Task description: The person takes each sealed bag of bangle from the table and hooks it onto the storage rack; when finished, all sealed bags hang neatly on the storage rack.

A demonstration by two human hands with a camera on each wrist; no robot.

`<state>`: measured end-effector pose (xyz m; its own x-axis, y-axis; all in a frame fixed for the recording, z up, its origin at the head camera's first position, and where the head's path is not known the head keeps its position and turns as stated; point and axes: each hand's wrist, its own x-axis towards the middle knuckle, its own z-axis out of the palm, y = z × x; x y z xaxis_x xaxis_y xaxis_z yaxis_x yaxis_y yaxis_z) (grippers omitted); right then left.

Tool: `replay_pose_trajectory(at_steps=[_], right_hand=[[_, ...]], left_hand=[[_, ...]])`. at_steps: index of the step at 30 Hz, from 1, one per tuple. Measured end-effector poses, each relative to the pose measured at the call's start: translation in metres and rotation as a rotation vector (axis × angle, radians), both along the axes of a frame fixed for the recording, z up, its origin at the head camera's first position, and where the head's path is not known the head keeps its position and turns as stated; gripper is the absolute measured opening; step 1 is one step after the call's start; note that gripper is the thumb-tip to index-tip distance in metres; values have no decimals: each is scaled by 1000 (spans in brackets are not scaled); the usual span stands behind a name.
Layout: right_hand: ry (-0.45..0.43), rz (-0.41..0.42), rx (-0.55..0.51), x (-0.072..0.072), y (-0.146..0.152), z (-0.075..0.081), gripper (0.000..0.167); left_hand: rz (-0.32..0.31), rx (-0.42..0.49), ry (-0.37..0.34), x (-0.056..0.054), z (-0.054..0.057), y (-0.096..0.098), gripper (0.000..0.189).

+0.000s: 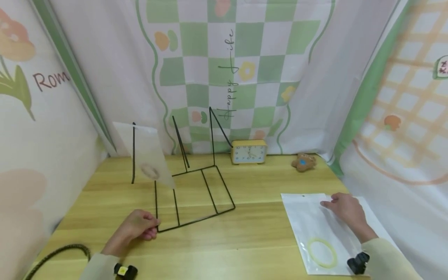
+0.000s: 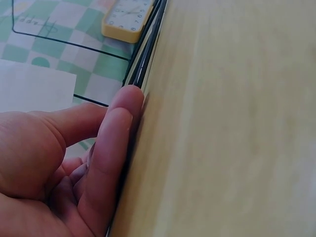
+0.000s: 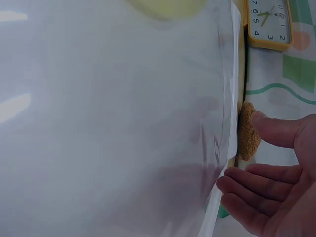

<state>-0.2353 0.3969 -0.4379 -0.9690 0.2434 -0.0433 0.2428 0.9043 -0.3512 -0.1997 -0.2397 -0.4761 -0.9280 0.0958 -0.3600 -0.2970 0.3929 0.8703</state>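
Note:
My left hand [image 1: 140, 224] pinches the near left corner of a black wire rack [image 1: 197, 219], a flat frame with crossbars and upright wires that stands on the wooden table. In the left wrist view the fingertips meet at the dark wire [image 2: 143, 64]. A translucent whitish sheet or bag [image 1: 141, 151] with a faint ring shape stands tilted at the rack's left upright. At the right, my right hand [image 1: 346, 210] is over the top edge of a white plastic bag [image 1: 297, 217], fingers loosely bent, thumb apart. A pale yellow ring [image 1: 335, 252] shows on or in this bag.
A yellow clock [image 1: 249, 151] stands at the back, close to the rack's right upright. Farther right lies a small brown plush toy [image 1: 303, 162]. A dark braided cord [image 1: 57, 251] curves at the front left. Printed curtains [image 1: 245, 50] surround the wooden table [image 1: 252, 241].

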Motion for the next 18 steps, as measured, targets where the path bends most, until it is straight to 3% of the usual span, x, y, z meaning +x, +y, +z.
replay_pose_trajectory(at_steps=[18], right_hand=[[-53, 8, 5, -7, -1, -3, 54]], left_hand=[[10, -7, 6, 0, -1, 0, 17]])
